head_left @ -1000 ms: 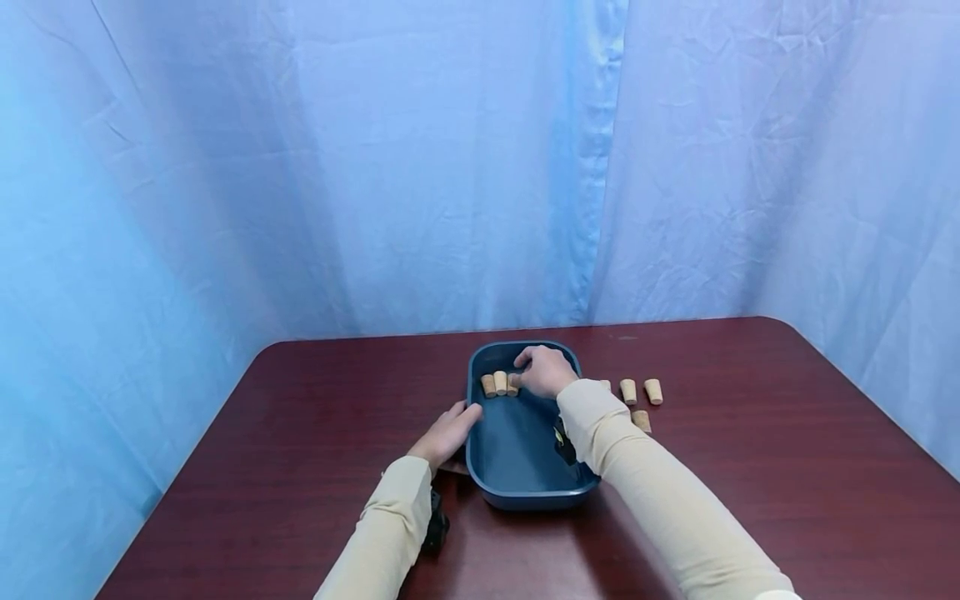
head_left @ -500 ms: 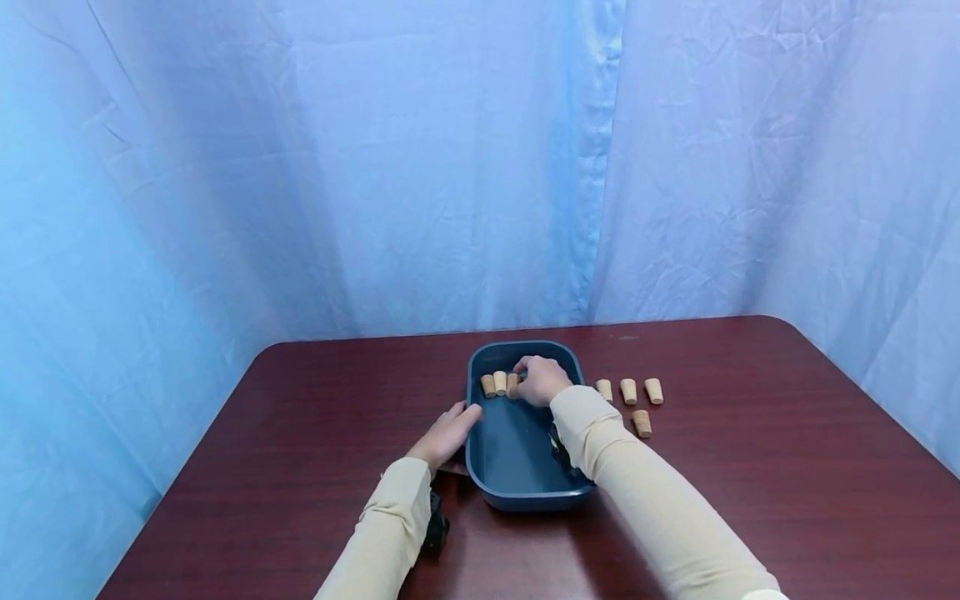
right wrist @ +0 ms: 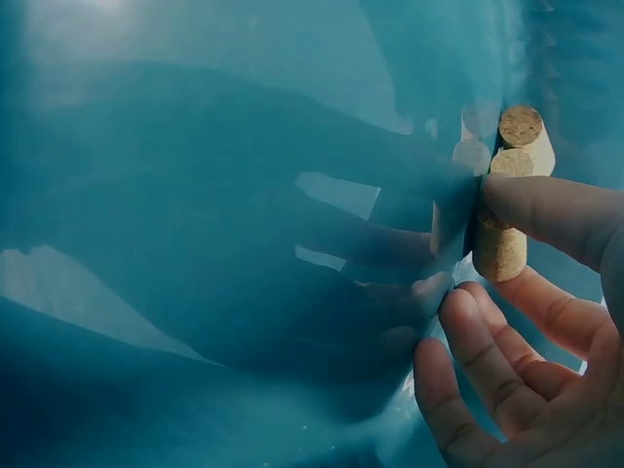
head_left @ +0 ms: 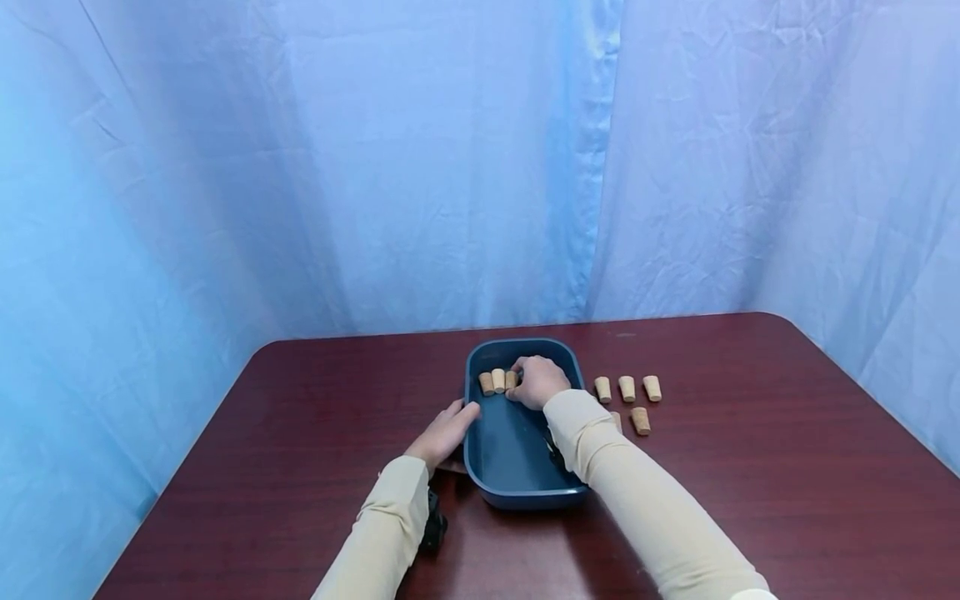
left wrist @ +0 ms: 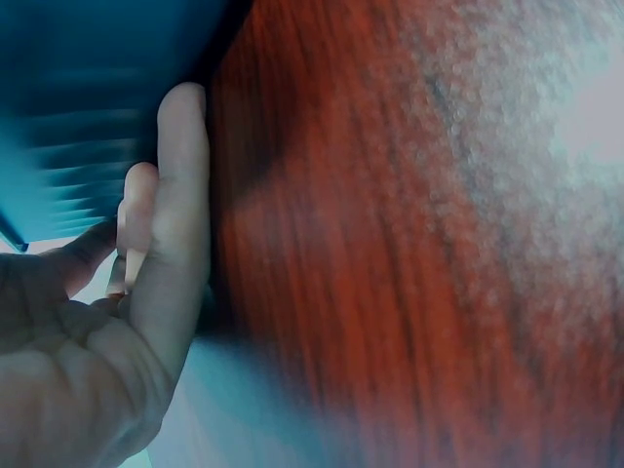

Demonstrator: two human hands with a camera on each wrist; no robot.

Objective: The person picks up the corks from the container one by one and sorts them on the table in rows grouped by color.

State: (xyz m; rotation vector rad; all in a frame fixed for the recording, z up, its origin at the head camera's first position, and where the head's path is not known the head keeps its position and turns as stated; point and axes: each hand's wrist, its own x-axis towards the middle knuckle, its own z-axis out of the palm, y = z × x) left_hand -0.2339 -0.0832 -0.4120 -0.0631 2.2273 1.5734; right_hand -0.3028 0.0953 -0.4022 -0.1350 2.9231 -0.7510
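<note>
Three corks (head_left: 498, 382) lay in the blue tray (head_left: 517, 492); right hand (head_left: 536, 382) pinched the third, left hand (head_left: 442, 433) flat against the rim; four corks (head_left: 626, 388) remained at 3 o'clock.

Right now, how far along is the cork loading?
Done: three corks lie in a row at the far end of the blue tray. In hand: the right hand has its fingertips on the rightmost one, while the left hand rests against the tray's left rim. Left: at least four corks on the table, right of the tray.
</note>
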